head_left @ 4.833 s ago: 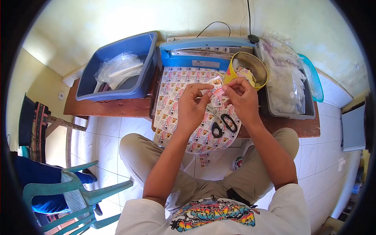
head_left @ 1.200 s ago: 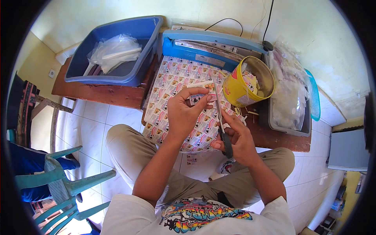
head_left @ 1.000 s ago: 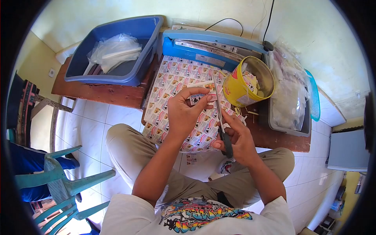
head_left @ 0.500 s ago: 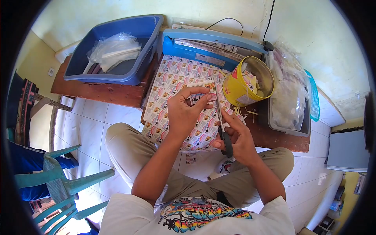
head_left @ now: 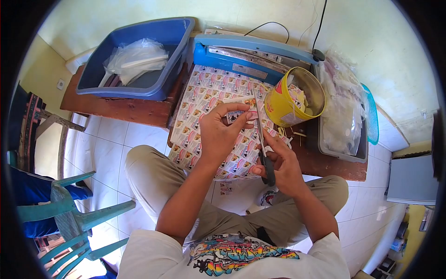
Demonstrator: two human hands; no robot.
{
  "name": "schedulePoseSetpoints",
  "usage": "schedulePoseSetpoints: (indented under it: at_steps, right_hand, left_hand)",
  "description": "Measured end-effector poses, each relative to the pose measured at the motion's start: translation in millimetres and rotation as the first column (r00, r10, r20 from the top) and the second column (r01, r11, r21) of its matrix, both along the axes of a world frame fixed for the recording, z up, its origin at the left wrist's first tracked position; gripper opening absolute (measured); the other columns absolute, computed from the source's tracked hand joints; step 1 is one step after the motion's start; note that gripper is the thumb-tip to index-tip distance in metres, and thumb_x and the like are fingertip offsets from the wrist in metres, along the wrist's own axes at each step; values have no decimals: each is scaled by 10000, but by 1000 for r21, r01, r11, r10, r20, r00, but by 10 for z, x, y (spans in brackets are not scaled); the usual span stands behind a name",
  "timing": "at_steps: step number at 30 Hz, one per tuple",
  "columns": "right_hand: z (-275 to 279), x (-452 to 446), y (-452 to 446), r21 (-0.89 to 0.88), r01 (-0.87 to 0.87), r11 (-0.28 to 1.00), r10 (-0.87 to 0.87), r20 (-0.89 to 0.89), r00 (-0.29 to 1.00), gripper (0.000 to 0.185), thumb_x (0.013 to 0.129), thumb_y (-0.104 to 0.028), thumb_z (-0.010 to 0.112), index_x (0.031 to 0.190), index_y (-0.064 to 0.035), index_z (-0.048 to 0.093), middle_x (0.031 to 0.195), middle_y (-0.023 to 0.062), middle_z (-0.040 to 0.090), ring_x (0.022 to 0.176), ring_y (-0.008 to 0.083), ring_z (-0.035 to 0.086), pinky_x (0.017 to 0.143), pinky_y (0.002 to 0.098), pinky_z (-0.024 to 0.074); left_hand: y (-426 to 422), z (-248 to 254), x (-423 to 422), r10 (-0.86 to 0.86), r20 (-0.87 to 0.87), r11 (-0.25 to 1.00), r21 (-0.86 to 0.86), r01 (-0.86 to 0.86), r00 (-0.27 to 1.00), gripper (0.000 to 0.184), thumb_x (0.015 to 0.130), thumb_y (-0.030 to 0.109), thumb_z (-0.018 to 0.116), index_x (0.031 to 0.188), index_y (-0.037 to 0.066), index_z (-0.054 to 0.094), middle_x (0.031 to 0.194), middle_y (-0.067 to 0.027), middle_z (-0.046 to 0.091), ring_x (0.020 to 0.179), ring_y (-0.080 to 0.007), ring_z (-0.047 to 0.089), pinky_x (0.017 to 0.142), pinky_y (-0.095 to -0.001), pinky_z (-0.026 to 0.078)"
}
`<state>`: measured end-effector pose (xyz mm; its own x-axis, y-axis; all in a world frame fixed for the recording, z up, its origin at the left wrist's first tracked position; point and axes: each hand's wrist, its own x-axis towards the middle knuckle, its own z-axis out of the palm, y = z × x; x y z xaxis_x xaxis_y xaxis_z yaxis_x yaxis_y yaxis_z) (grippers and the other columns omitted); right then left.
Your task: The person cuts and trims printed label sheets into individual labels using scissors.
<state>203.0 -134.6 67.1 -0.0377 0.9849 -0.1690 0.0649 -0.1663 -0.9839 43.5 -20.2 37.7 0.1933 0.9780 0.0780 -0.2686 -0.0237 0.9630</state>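
A small printed paper label [head_left: 233,117] is pinched between the thumb and fingers of my left hand [head_left: 218,135]. My right hand [head_left: 285,167] grips a pair of scissors [head_left: 268,169] by the black handle. The long metal blades point away from me and lie along the right end of the label; whether they are parted cannot be made out. Beneath both hands spreads a layer of printed label sheets [head_left: 197,95], with repeated pink, white and brown pictures. Just beyond my right hand, a yellow tin [head_left: 281,111] with paper scraps inside leans on the table.
A blue paper cutter [head_left: 223,60] with a long arm stands behind the sheets. To the left, a blue tub [head_left: 158,88] holds clear plastic bags. A grey tray [head_left: 346,156] of plastic packaging sits at right on the wooden table [head_left: 350,172]. A green chair [head_left: 69,209] stands at lower left.
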Motion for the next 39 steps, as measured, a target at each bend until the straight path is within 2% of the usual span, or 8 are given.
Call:
schedulePoseSetpoints:
  at_steps: [11, 27, 30, 32, 39]
  right_hand:
    - [47, -8, -18, -35, 12, 999, -13, -9, 1000, 983, 795, -36, 896, 1613, -40, 351, 1230, 74, 473, 920, 97, 652, 829, 246, 564]
    - [-16, -2, -26, 3, 7, 1000, -7, -19, 1000, 990, 788, -17, 896, 1611, -33, 346, 1275, 96, 484, 917, 106, 663, 823, 237, 582]
    - [9, -1, -29, -5, 7, 1000, -7, 24, 1000, 989, 787, -21, 897, 1610, -34, 348, 1278, 102, 488, 910, 110, 663, 824, 241, 587]
    - [-24, 7, -25, 19, 2, 1000, -2, 20, 1000, 990, 786, -23, 900, 1610, -36, 350, 1282, 109, 491, 910, 110, 662, 827, 240, 583]
    - [-30, 5, -18, 13, 6, 1000, -6, 14, 1000, 996, 781, -15, 902, 1610, -31, 349, 1265, 95, 488, 900, 102, 655, 818, 230, 569]
  left_hand:
    - [-16, 51, 10, -8, 19, 1000, -23, 8, 1000, 184, 902, -25, 766, 1072, -81, 725, 1086, -150, 723, 822, -181, 761, 679, -262, 654]
    - [-24, 64, 6, -12, -10, 1000, -22, 12, 1000, 196, 902, -11, 773, 1082, -75, 729, 1033, -133, 746, 795, -153, 755, 659, -248, 637]
    - [-18, 45, -4, -19, -13, 1000, -21, 19, 1000, 198, 901, -9, 774, 1083, -74, 730, 1037, -136, 748, 792, -158, 759, 653, -246, 635]
    - [-6, 33, -12, -22, -67, 1000, -19, 21, 998, 200, 901, -6, 775, 1085, -73, 731, 1047, -142, 750, 795, -169, 766, 650, -245, 634]
    - [-5, 45, -3, -27, -14, 999, -28, 26, 1000, 207, 901, -12, 772, 1095, -75, 731, 1060, -145, 748, 813, -179, 771, 655, -247, 636]
